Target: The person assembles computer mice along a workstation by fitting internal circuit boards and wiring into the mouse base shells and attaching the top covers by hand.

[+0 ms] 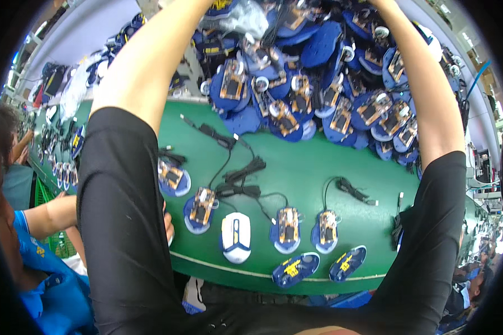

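Both my forearms, the left (151, 67) and the right (425, 84), stretch away over the table, and both hands are cut off by the upper edge. They reach toward a large heap of blue mouse bases (299, 95) with exposed circuit boards. A clear plastic bag (243, 19) lies on the heap close to my left wrist. Nearer to me stand several open mouse bases with boards, among them one at the middle (288, 226) and one beside it (326, 230). A closed white-and-blue mouse (236, 237) sits to their left. Two blue shells with yellow parts (296, 269) lie at the front edge.
The green table (302, 167) carries bundled black cables (243, 176) between the heap and the front row. At the left, a person in a blue shirt (56, 279) sits close by; a hand (169, 223) shows beside my left sleeve. More mice (65, 174) lie farther left.
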Tool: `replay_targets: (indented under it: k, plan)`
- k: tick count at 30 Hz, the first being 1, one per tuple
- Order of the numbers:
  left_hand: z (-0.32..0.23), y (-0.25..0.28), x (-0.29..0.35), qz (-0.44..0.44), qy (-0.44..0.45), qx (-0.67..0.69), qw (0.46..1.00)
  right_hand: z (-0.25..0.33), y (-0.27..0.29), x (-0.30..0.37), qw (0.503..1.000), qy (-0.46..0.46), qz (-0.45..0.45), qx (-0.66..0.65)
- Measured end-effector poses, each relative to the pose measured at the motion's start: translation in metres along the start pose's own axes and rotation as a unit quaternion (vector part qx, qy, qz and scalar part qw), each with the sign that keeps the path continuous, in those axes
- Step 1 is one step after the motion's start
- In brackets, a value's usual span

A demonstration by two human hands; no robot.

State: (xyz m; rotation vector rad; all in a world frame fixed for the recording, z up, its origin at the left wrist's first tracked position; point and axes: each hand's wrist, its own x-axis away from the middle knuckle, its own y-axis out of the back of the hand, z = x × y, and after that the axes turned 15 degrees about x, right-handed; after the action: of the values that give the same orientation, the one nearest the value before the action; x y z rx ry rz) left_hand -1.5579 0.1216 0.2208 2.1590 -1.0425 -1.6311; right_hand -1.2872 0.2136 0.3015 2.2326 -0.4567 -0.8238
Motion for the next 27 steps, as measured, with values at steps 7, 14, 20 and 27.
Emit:
replay_targets:
  k: [7,14,20,27]
  plan:
    - [0.022,-0.011,-0.015,-0.004,0.062,0.103,0.993,0.004,0.035,0.000,0.916,-0.170,0.137,-0.338]
    - [0.014,-0.005,-0.036,-0.015,0.020,0.131,0.991,-0.011,-0.002,-0.003,0.972,-0.104,-0.079,-0.195]
    - [0.002,0.017,-0.037,0.027,0.057,0.175,0.983,-0.008,-0.004,0.010,0.976,-0.097,-0.087,-0.178]
    - [0.004,0.042,-0.013,0.019,0.029,0.190,0.981,0.000,-0.007,0.020,0.965,-0.081,-0.183,-0.167]
